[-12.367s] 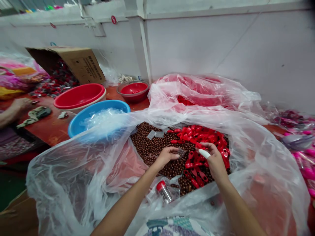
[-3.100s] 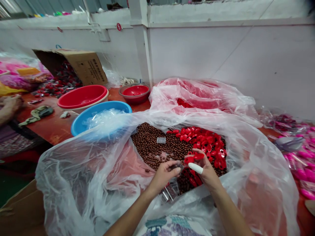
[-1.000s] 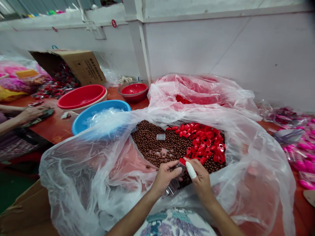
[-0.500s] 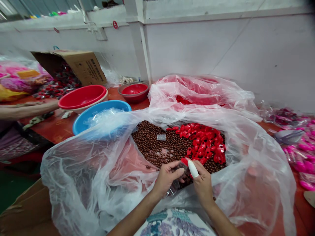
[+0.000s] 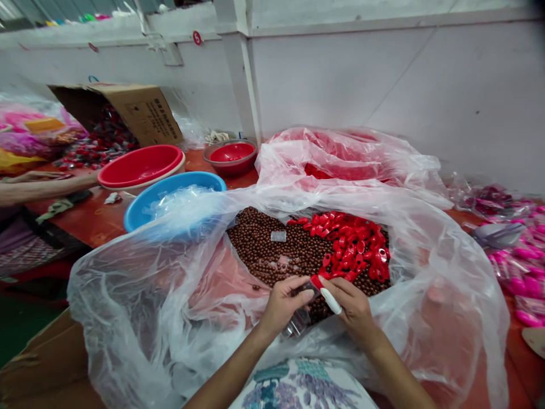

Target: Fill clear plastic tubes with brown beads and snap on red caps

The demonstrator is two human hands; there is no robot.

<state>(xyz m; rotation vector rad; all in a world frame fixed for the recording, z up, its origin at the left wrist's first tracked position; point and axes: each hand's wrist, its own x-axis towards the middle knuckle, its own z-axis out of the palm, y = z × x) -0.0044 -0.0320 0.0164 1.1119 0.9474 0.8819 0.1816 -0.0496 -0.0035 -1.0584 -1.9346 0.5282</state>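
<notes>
Between my two hands is a small clear container (image 5: 305,292) with a red cap (image 5: 315,282) at its upper end. My left hand (image 5: 286,302) grips the clear body between thumb and fingers. The fingertips of my right hand (image 5: 349,307), one wearing a white finger cover (image 5: 331,301), pinch at the red cap. Below them, more clear containers (image 5: 298,322) rest on the plastic sheet (image 5: 170,295). Just beyond lie brown beads (image 5: 264,250) and a heap of red caps (image 5: 351,247). One clear piece (image 5: 278,236) sits on the beads.
At left stand a blue basin (image 5: 140,207) with clear pieces, a red basin (image 5: 140,165) and an open carton (image 5: 147,116). Another person's arm (image 5: 46,190) reaches in there. A smaller red bowl (image 5: 232,156) is behind. Pink items (image 5: 525,255) lie far right.
My right hand has turned and lowered slightly, with the white finger cover now tilted lower beside the red cap. My left hand has shifted slightly left. The other person's arm has moved a little.
</notes>
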